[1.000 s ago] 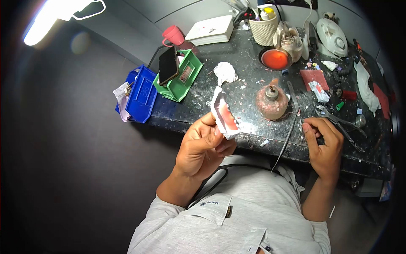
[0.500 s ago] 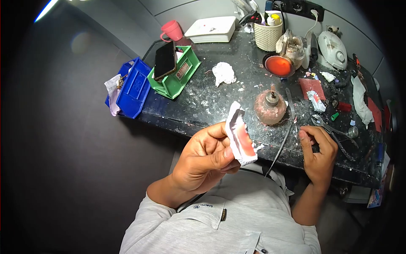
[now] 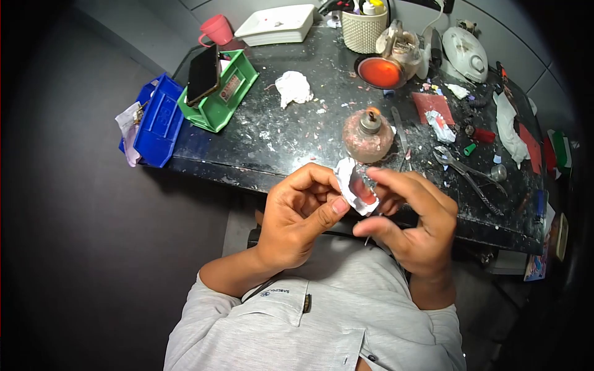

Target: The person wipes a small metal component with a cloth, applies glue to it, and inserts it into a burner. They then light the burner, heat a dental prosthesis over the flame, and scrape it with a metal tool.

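Observation:
My left hand (image 3: 297, 216) pinches a white dental model (image 3: 348, 179) with a pink wax-like layer (image 3: 365, 193), held up in front of the desk edge. Close to its right side is my right hand (image 3: 414, 216), thumb and index finger apart, with nothing visible between them; its other fingers are partly hidden. Whether its fingertips touch the model is unclear. Beyond the hands stands a round glass burner (image 3: 367, 139) with an orange glow at its wick. A thin tool or cord (image 3: 403, 162) runs down behind my right hand.
On the desk (image 3: 247, 162) are a green bin (image 3: 213, 114) with a phone (image 3: 203, 74), pliers (image 3: 467, 170), a pink sheet (image 3: 433, 106), a glowing orange dish (image 3: 379, 73) and crumpled white material (image 3: 293, 88). A blue bin (image 3: 159, 123) sits at the left edge.
My right hand has come up and left from the desk edge to the model. The model is turned and slightly lower. The view has shifted, so desk objects appear farther up and left.

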`<action>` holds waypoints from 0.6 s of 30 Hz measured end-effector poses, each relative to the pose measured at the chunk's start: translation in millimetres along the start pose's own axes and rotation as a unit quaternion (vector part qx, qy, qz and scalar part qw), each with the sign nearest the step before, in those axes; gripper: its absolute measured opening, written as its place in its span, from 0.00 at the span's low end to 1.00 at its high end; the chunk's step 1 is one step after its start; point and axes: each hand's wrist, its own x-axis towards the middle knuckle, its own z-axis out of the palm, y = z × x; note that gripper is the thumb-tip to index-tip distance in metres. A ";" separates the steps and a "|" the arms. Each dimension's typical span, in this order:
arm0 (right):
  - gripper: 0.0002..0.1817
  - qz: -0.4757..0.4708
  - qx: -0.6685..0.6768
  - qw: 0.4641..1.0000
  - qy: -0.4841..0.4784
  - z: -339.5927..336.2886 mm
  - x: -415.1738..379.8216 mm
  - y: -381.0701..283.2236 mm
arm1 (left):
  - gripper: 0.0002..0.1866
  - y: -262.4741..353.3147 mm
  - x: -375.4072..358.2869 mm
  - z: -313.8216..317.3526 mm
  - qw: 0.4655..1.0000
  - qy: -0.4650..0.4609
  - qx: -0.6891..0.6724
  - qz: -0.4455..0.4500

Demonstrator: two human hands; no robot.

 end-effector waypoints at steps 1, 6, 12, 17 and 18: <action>0.29 0.000 0.005 1.000 -0.009 1.8 -1.0 1.1 | 0.13 -3.3 -1.0 0.8 1.000 0.002 0.011 -0.004; 0.23 0.017 0.006 0.999 -0.034 -6.3 2.3 -8.3 | 0.22 7.8 -5.9 -0.3 0.984 -0.042 0.175 0.001; 0.27 0.018 0.038 0.994 -0.099 -18.1 7.6 -3.7 | 0.12 4.9 3.4 -1.2 0.889 -0.070 0.357 0.278; 0.20 -0.002 0.067 0.984 -0.164 -20.2 15.2 1.7 | 0.16 13.6 2.6 -1.6 0.838 -0.094 0.428 0.324; 0.20 0.000 0.076 0.982 -0.175 -19.4 15.7 2.1 | 0.15 12.8 1.5 -1.1 0.838 -0.090 0.426 0.328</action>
